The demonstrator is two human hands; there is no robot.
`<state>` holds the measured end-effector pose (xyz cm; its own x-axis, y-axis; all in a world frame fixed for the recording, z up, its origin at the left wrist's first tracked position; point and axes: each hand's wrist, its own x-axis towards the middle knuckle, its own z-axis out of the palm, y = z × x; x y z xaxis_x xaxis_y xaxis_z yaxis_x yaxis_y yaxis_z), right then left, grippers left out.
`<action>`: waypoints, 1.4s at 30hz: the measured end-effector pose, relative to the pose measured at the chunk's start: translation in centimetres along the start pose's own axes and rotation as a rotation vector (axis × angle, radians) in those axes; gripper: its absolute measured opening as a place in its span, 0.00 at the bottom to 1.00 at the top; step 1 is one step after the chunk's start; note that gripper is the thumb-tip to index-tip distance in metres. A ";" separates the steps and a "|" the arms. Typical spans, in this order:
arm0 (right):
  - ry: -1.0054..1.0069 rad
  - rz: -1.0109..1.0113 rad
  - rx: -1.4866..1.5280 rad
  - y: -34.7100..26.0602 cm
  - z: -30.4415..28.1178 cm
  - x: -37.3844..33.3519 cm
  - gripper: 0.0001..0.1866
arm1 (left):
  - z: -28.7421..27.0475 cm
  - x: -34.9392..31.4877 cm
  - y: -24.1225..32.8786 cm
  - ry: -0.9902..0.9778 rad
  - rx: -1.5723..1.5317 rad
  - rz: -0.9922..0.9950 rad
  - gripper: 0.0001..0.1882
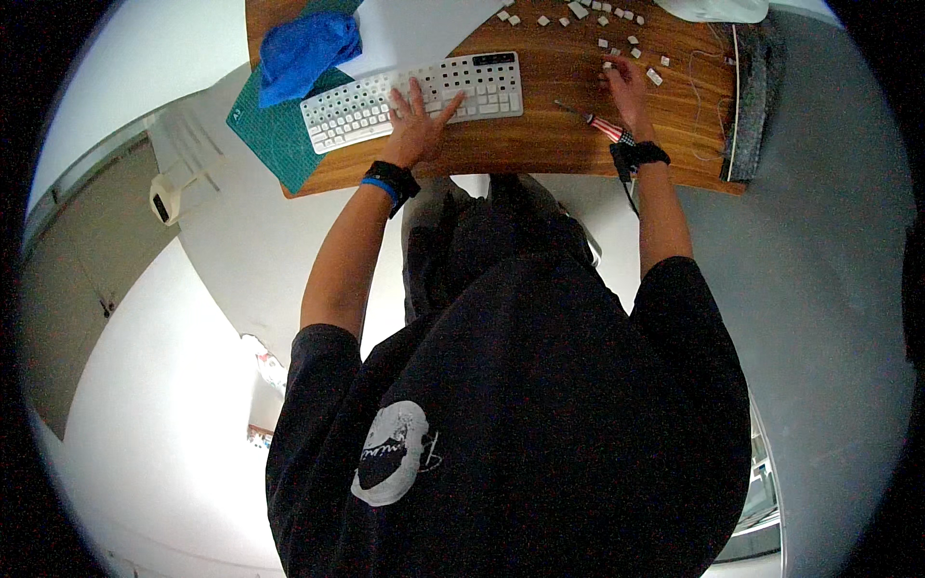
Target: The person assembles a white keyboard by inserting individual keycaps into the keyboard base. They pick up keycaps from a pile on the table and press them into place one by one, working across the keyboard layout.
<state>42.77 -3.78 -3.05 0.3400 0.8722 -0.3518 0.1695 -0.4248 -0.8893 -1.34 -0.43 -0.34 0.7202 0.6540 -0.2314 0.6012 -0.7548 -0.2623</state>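
Resting flat on the white keyboard (pixel 414 98), the left hand (pixel 416 123) has its fingers (pixel 417 94) spread wide and laid across the keys near the middle of the board, gripping nothing. A black band and a blue band sit on that wrist. The right hand (pixel 626 91) reaches further out, its fingers (pixel 611 69) curled down over one small white keycap among the loose keycaps (pixel 605 21) scattered over the far part of the bench (pixel 568 144); whether the fingertips pinch that cap or only touch it cannot be told at this size. A black band circles the right wrist as well.

Just beside the right hand, between it and the keyboard, lies a small screwdriver (pixel 590 119) with a red-and-white striped handle, its tip pointing toward the keyboard. The keyboard lies slightly tilted on the wooden bench, its left end overlapping a green cutting mat (pixel 275 135). A crumpled blue cloth (pixel 306 50) sits on the mat's far end, near the keyboard's left corner. A white sheet (pixel 405 34) lies beyond the keyboard. At the right edge of the bench a dark grey pad (pixel 756 96) lies along the rim, with a thin cord looping near it. The person wears a black shirt with a white print.
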 end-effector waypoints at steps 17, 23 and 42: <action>0.533 -0.247 -0.786 6.5 -3.8 2.9 0.21 | -2.2 1.4 0.7 -0.043 -0.244 -0.065 0.35; 0.367 -0.452 -0.894 -1.0 -0.5 1.4 0.23 | -2.9 0.3 0.5 -0.033 -0.278 -0.113 0.39; 0.282 -0.392 -0.873 -0.9 0.1 1.1 0.17 | -2.6 1.0 0.6 -0.055 -0.354 -0.122 0.41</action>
<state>42.94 -2.37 -2.63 0.3026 0.9475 0.1035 0.8989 -0.2476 -0.3614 0.64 -0.37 1.72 0.6218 0.7349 -0.2705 0.7709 -0.6352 0.0463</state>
